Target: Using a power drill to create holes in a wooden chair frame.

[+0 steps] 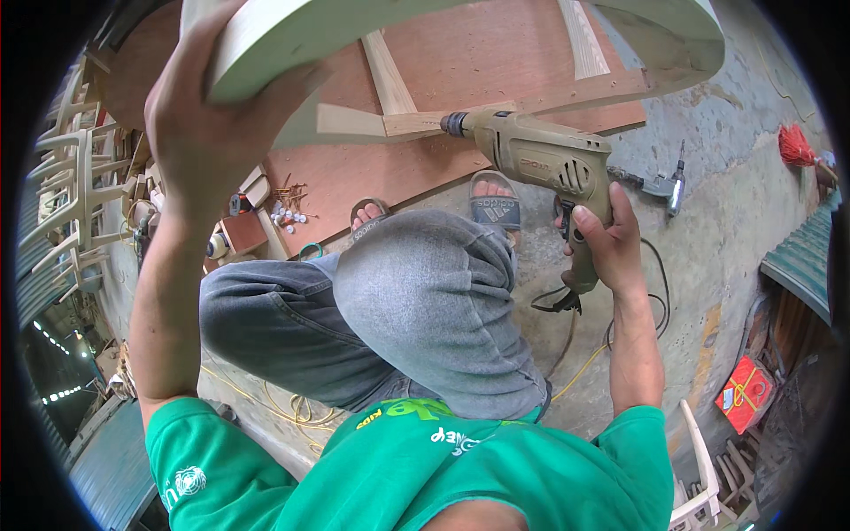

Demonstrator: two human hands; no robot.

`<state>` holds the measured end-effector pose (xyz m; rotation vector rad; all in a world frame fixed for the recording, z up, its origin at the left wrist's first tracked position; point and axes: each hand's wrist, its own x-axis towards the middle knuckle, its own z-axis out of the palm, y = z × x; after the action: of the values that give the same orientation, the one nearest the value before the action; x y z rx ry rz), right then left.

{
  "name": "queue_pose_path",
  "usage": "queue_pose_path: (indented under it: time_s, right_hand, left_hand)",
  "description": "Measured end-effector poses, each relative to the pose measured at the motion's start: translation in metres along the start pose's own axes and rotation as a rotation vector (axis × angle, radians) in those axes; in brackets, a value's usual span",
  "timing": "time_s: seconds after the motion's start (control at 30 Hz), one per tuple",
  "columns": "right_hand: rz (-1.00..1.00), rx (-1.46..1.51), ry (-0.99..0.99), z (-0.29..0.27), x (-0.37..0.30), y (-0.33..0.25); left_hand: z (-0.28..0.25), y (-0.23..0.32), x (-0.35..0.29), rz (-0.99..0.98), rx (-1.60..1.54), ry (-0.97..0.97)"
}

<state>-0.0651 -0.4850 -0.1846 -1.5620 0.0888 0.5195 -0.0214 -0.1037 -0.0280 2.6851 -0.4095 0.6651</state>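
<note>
My left hand (202, 124) is closed around the end of a curved pale wooden frame (283, 40) with slats, holding it up at the top of the view. In my right hand (609, 243) is a tan corded drill (542, 157), gripped by its handle with the index finger near the trigger. The drill lies roughly level, its chuck (455, 124) pointing left against a wooden crossbar (412, 122) of the frame. Whether the bit is in the wood cannot be made out. Part of the frame runs out of view at the top.
A reddish board (354, 177) lies on the concrete floor under the frame, with screws (290, 191) and white caps (285, 215) on it. Right of it are a metal air tool (668, 188), a red broom (795, 146) and a red box (745, 394). Wooden frames (81, 190) stack at left. Cords (584, 367) cross the floor.
</note>
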Motion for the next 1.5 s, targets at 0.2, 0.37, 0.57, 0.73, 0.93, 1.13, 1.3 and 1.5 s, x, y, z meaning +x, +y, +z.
queue_pose_path:
  time_s: [0.2, 0.37, 0.57, 0.73, 0.93, 1.13, 1.3, 1.5]
  right_hand:
    - [0.020, -0.078, -0.038, 0.010, -0.001, 0.005]
    - [-0.014, -0.068, -0.072, 0.019, 0.008, 0.006]
    - [-0.022, -0.091, -0.053, 0.021, 0.009, 0.004]
    - [-0.044, -0.139, -0.065, 0.018, 0.008, 0.003]
    - [-0.078, -0.092, -0.016, 0.022, 0.007, 0.000]
    - [-0.069, -0.133, -0.036, 0.024, 0.008, -0.002]
    - [-0.061, -0.155, -0.052, 0.029, 0.012, -0.006]
    - [-0.116, -0.459, -0.147, 0.029, 0.024, -0.041]
  left_hand:
    - [-0.028, -0.039, -0.057, -0.014, 0.024, 0.036]
    - [-0.035, -0.057, -0.079, -0.041, 0.066, 0.069]
    - [-0.034, -0.063, -0.085, -0.085, 0.014, 0.085]
    - [-0.034, -0.071, -0.092, -0.063, 0.016, 0.135]
    - [-0.040, -0.090, -0.113, -0.113, 0.013, 0.158]
    - [-0.042, -0.103, -0.128, -0.119, -0.042, 0.187]
    - [-0.043, -0.105, -0.132, -0.106, -0.015, 0.186]
    - [-0.041, -0.105, -0.129, -0.134, -0.075, 0.187]
